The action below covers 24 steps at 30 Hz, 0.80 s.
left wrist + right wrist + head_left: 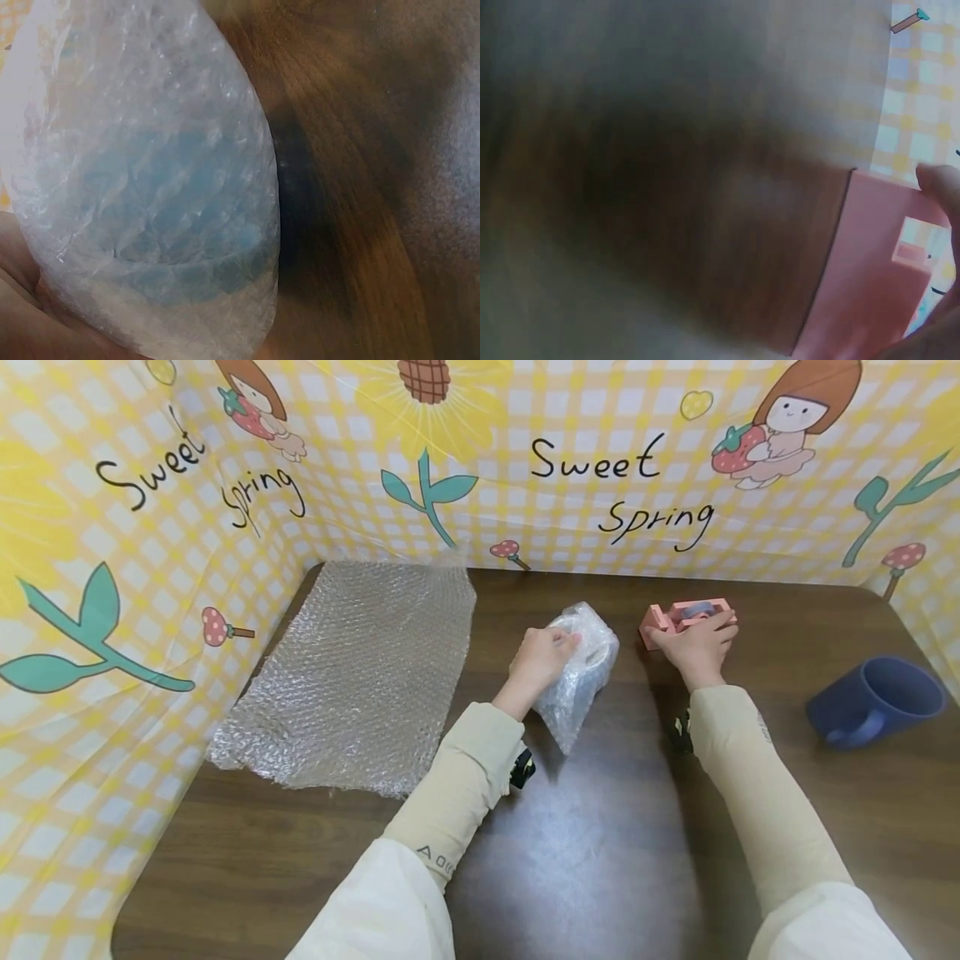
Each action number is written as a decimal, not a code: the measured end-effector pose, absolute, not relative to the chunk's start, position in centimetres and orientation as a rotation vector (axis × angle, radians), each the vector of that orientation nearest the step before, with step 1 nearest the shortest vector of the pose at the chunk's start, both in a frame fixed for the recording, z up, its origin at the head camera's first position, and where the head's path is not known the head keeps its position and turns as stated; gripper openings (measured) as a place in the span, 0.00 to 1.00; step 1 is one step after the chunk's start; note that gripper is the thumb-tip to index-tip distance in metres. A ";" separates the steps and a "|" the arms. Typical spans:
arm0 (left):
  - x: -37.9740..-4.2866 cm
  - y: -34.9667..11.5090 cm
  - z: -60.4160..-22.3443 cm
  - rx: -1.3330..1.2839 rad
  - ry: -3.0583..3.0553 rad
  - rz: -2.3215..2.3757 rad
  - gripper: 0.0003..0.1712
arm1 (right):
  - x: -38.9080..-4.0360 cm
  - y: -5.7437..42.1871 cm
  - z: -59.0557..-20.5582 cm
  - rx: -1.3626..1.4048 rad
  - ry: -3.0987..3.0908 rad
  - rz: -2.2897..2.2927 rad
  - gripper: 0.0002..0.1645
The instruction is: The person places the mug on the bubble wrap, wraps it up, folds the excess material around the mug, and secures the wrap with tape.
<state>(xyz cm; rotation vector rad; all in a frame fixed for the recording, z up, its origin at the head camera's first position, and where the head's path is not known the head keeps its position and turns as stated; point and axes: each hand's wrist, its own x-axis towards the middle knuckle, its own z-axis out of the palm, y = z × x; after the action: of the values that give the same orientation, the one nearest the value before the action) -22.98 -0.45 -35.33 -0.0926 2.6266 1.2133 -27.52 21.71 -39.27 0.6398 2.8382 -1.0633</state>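
Note:
My left hand grips the upper left of a bubble-wrapped bundle, which narrows to a point toward me. Through the clear wrap in the left wrist view, a light blue object with a curved edge shows; its kind is hidden by the bubbles. Farther right, my right hand holds a pink tape dispenser, thumb on its left part and fingers over its right end. A greyish roll sits inside it. The right wrist view shows the dispenser's flat pink side close to the wooden table.
A flat sheet of bubble wrap covers the table's left side. On the right stands a dark blue mug, its handle toward me. A yellow checked cloth with printed figures walls the back and sides of the brown table.

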 end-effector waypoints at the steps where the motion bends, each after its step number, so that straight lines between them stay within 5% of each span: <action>1: -23.0 -0.4 -35.3 -0.093 2.628 1.212 0.23 | -27.6 21.7 -39.3 0.661 2.839 -1.090 0.75; 24: -23.1 -0.3 -35.5 -0.099 2.632 1.209 0.23 | -27.9 26.4 -39.4 0.188 2.798 -1.073 0.70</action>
<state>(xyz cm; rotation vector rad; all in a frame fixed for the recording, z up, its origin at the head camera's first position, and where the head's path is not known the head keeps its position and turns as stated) -23.12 -0.32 -35.50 -0.0991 2.6323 1.2089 -27.94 26.44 -39.36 0.1881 2.7982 -1.0735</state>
